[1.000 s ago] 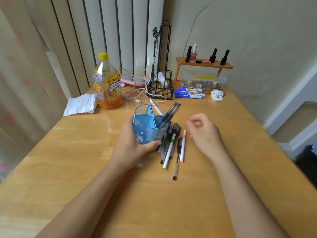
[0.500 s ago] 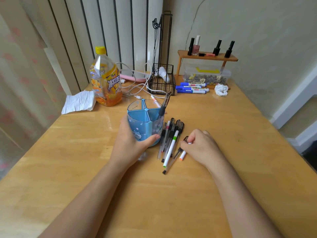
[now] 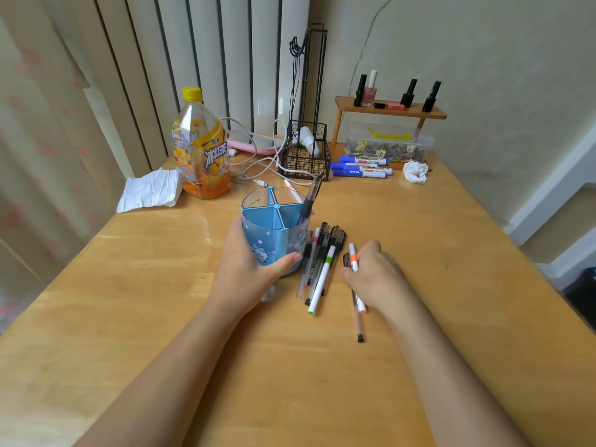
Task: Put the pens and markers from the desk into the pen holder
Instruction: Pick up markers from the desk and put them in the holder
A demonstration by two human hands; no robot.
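A blue pen holder point(image 3: 269, 227) with dividers stands mid-desk, my left hand point(image 3: 245, 269) wrapped around its near side. One black pen point(image 3: 311, 196) leans in its right compartment. Beside the holder lies a bundle of several pens point(image 3: 317, 256), among them a white green-banded marker point(image 3: 321, 280). My right hand point(image 3: 375, 275) rests on the desk, fingers closed over an orange-banded white marker point(image 3: 353, 258) and a clear black-capped pen point(image 3: 358, 321). Blue markers point(image 3: 361, 167) lie at the back of the desk.
An orange drink bottle point(image 3: 201, 150) and crumpled paper point(image 3: 150, 190) stand back left. A black wire rack point(image 3: 306, 153) with white cables, a wooden shelf point(image 3: 390, 111) of small bottles, a clear box point(image 3: 388, 145) and a tissue wad point(image 3: 415, 171) line the back.
My right hand came down from above the pens onto the orange-banded marker and clear pen and drew them right, apart from the bundle. A black pen now stands in the holder.
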